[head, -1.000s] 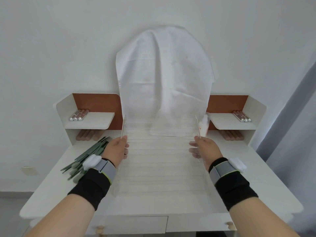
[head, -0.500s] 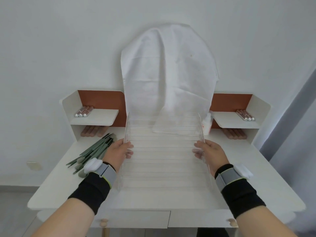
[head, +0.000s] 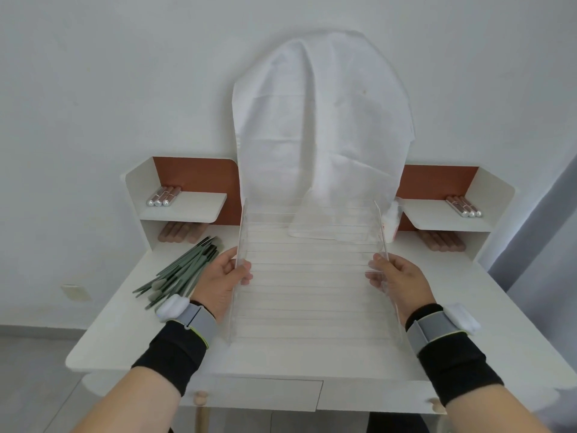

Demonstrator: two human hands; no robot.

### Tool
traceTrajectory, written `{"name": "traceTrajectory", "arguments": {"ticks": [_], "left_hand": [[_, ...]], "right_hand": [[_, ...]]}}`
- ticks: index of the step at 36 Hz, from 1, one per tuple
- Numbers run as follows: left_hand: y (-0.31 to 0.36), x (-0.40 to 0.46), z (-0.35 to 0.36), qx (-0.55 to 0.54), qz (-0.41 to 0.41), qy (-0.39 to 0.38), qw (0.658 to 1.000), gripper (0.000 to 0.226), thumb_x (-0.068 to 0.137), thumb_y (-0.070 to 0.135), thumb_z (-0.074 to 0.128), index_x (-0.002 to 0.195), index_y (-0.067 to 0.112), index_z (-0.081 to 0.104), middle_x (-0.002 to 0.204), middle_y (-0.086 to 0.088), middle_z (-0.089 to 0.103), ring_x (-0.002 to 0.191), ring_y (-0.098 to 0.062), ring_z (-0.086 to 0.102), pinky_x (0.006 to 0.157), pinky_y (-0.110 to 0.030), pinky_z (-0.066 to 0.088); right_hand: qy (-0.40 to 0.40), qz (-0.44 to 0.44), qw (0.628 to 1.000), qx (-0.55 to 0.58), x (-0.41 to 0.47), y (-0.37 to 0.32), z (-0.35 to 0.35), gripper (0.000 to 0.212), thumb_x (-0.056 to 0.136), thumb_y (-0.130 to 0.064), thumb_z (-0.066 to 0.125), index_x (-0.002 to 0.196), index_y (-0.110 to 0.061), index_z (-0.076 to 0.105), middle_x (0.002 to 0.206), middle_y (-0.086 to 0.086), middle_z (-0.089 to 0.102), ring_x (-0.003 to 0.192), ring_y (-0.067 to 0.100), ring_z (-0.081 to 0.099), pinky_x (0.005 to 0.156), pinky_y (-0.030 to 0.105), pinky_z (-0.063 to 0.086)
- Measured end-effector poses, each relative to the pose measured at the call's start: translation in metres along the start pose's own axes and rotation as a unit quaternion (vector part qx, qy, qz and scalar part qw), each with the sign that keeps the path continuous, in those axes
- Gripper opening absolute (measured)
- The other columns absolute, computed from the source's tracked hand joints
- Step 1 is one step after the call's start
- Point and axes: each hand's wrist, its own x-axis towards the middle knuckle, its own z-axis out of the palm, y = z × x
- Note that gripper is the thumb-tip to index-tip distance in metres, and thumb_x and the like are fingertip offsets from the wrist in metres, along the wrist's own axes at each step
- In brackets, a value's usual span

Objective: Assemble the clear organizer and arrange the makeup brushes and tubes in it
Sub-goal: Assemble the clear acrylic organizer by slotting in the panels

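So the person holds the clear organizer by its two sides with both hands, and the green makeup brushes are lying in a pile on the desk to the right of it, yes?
Not quite. The head view shows both hands, left and right, holding the clear organizer by its sides, but the green makeup brushes lie on the desk to its left, not its right.

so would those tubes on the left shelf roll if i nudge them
Probably: the tubes are round, lying on their sides on a flat, lipless shelf. They look small and light. Their silver caps look glossy, so possibly slippery.
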Motion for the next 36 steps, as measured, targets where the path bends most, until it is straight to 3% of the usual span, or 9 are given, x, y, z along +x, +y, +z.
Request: {"name": "traceTrajectory", "arguments": {"ticks": [6,11,16,18,21,23,27,30,36], "left_hand": [[-0.002,0.001,-0.001,-0.098,-0.017,-0.007,0.995,0.06,0.075,0.008,0.077,0.131,0.008,0.054,0.075,-0.002,0.063,0.064,-0.015,0.056,0.067,-0.022,0.05],[-0.002,0.002,-0.002,-0.157,-0.045,-0.02,0.986,0.072,0.075,-0.006,0.074,0.138,0.013,0.045,0.089,-0.009,0.069,0.08,-0.016,0.068,0.069,-0.022,0.055],[-0.003,0.004,-0.003,-0.14,-0.039,-0.022,0.989,0.081,0.072,-0.005,0.077,0.142,0.018,0.042,0.101,-0.015,0.068,0.098,-0.023,0.065,0.098,-0.04,0.049],[-0.003,0.005,-0.003,-0.133,-0.039,-0.027,0.99,0.082,0.071,-0.005,0.078,0.141,0.018,0.043,0.099,-0.014,0.068,0.098,-0.025,0.063,0.104,-0.046,0.044],[-0.007,0.006,-0.005,-0.142,-0.045,-0.027,0.989,0.076,0.076,-0.01,0.071,0.143,0.013,0.041,0.098,-0.012,0.067,0.096,-0.023,0.063,0.101,-0.04,0.046],[-0.007,0.006,-0.007,-0.14,-0.053,-0.035,0.988,0.071,0.078,-0.009,0.07,0.141,0.011,0.044,0.096,-0.009,0.068,0.094,-0.022,0.064,0.1,-0.039,0.047],[0.002,0.004,-0.006,-0.178,-0.08,-0.058,0.979,0.073,0.066,-0.004,0.068,0.136,0.001,0.046,0.086,-0.009,0.067,0.078,-0.02,0.063,0.084,-0.032,0.051],[0.004,0.006,-0.005,-0.209,-0.087,-0.05,0.973,0.068,0.066,-0.002,0.062,0.133,-0.002,0.048,0.089,-0.013,0.067,0.078,-0.022,0.062,0.082,-0.03,0.052],[0.001,0.006,-0.006,-0.21,-0.078,-0.059,0.973,0.062,0.065,-0.001,0.057,0.127,-0.004,0.054,0.094,-0.016,0.064,0.08,-0.021,0.062,0.077,-0.028,0.052]], "right_hand": [[0.003,0.004,1.0,0.002,0.0,-0.001,0.0,0.026,0.091,-0.025,0.067,0.108,-0.006,0.067,0.1,0.011,0.069,0.081,0.02,0.068,0.082,0.032,0.056],[0.008,-0.007,1.0,-0.004,0.0,-0.003,0.001,0.026,0.091,-0.024,0.067,0.111,-0.008,0.066,0.1,0.009,0.07,0.082,0.02,0.067,0.078,0.029,0.055],[0.047,0.0,0.998,-0.05,0.003,0.002,-0.001,0.048,0.085,-0.036,0.072,0.123,-0.009,0.06,0.107,0.008,0.07,0.092,0.021,0.068,0.087,0.037,0.055],[0.104,-0.048,0.976,-0.184,0.002,-0.001,0.001,0.059,0.084,-0.047,0.07,0.129,-0.012,0.056,0.122,0.004,0.064,0.103,0.017,0.062,0.094,0.037,0.049],[0.188,-0.211,0.904,-0.32,-0.009,-0.013,0.017,0.051,0.087,-0.047,0.065,0.125,-0.014,0.058,0.125,0.002,0.057,0.11,0.013,0.052,0.097,0.033,0.044],[0.149,-0.323,0.869,-0.344,-0.021,-0.023,0.039,0.035,0.089,-0.038,0.066,0.116,-0.016,0.064,0.116,-0.002,0.06,0.104,0.008,0.053,0.093,0.03,0.045],[-0.064,-0.429,0.789,-0.435,-0.035,-0.032,0.098,0.018,0.089,-0.027,0.068,0.104,-0.018,0.071,0.102,-0.005,0.068,0.092,0.011,0.062,0.087,0.029,0.048],[-0.157,-0.421,0.737,-0.506,-0.036,-0.032,0.138,0.024,0.091,-0.029,0.064,0.112,-0.019,0.07,0.108,-0.004,0.068,0.099,0.016,0.062,0.09,0.029,0.046],[-0.199,-0.392,0.692,-0.573,-0.028,-0.025,0.163,0.025,0.094,-0.027,0.055,0.116,-0.027,0.068,0.109,-0.005,0.067,0.1,0.017,0.06,0.088,0.034,0.048]]}}
